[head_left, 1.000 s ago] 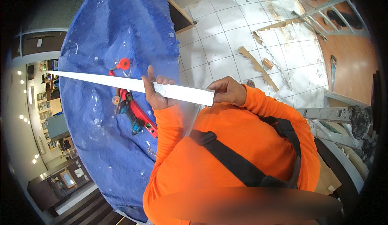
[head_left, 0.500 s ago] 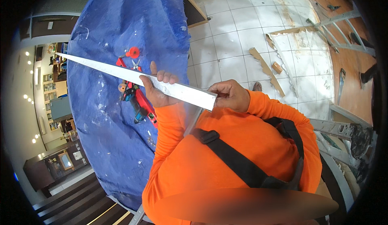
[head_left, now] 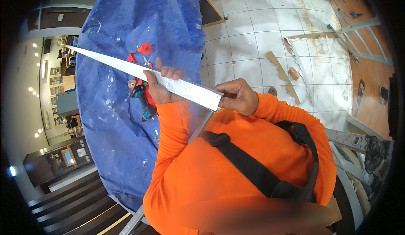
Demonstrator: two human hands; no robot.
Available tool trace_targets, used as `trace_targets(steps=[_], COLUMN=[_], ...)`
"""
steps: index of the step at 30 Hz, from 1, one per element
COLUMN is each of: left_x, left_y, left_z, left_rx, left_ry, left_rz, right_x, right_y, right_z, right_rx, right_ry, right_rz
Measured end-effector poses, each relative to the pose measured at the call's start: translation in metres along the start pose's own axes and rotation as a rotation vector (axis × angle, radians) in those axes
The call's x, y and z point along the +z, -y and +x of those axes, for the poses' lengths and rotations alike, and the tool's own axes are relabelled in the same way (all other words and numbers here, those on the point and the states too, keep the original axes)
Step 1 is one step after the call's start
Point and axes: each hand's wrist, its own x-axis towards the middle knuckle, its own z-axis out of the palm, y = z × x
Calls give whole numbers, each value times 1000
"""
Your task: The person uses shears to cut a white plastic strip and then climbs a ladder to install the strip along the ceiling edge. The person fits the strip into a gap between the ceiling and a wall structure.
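Observation:
A long white strip (head_left: 122, 68) crosses the view from the upper left to my chest. My left hand (head_left: 162, 83) grips it partway along, thumb on the near side and fingertips over the far edge. My right hand (head_left: 238, 95) is closed at its near end, fingers pinched on the edge, partly hidden. Beyond the strip, on a blue tarp (head_left: 112, 146), lie a cordless drill (head_left: 147, 110), a red tool (head_left: 149, 98) partly behind my left hand, small snips (head_left: 147, 61) and a red round object (head_left: 146, 48).
White tiled floor (head_left: 236, 49) at upper right holds torn board pieces (head_left: 282, 76) and a small block (head_left: 294, 72). Aluminium ladders (head_left: 363, 41) stand at the right, one (head_left: 350, 137) beside my arm. A dark wooden panel (head_left: 209, 9) borders the tarp. Lit room with shelves (head_left: 55, 87) at far left.
The strip's far end has risen in the picture, tilting it more steeply. My hands are slightly higher and keep their grips. The surroundings have shifted rightward in the view.

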Motion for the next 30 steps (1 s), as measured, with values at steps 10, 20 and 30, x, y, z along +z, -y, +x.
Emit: trace_targets(steps=[10,20,30], left_x=[22,40,56], left_y=[9,6,4], left_z=[6,-6,-10], left_rx=[99,124,121], left_ry=[-66,-89,-161], left_rz=[42,-31,-71], right_x=[4,11,13], right_y=[12,30,32], right_z=[2,13,15], right_rx=[-6,74,37], right_ry=[-43,108,189], right_rz=[0,-178,-221])
